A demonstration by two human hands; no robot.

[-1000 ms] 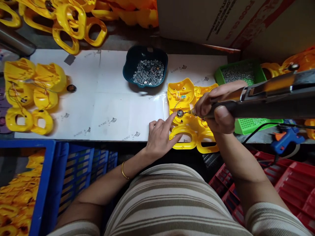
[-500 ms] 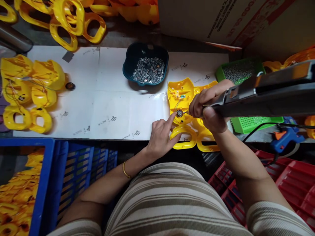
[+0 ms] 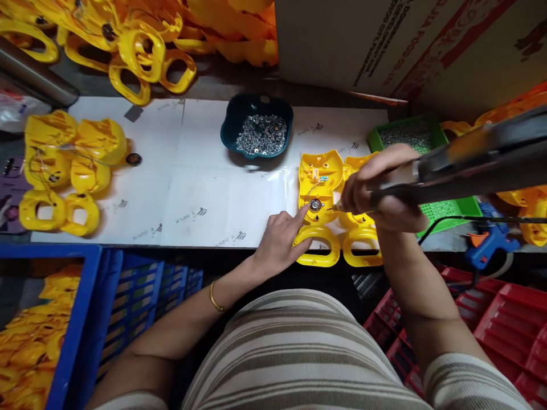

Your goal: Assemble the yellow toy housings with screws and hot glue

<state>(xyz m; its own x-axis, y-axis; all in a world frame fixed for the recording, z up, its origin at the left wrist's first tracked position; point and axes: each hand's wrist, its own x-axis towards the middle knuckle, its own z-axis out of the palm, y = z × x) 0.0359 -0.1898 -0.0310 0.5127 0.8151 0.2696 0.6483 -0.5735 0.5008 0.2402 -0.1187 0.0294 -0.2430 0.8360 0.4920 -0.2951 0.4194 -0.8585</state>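
Note:
My right hand (image 3: 384, 185) is wrapped round a dark power screwdriver (image 3: 478, 162), whose tip points left over a yellow plastic shell (image 3: 320, 165). Inside that shell lie a small circuit board (image 3: 323, 179) with thin wires and a round metal-rimmed speaker (image 3: 315, 205). The fingertip of my left hand (image 3: 280, 239) rests at the speaker's left edge; the thumb is spread over the shell's handle loop (image 3: 318, 263), and the other fingers are curled, holding nothing. Beside it sits a second yellow shell (image 3: 362, 261), partly hidden by my right hand.
A dark bowl of screws (image 3: 258, 152) stands on the white sheet (image 3: 222, 199). Green baskets (image 3: 470, 208), a blue glue gun (image 3: 491, 247) and a carton (image 3: 342, 45) are to the right and behind. Wired yellow shells (image 3: 96, 139) lie left; blue (image 3: 89, 319) and red crates (image 3: 508, 319) stand below.
My right hand and the screwdriver have drawn back to the right, so the tip is off the speaker's edge. My left hand stays by the speaker. The camera view has shifted slightly.

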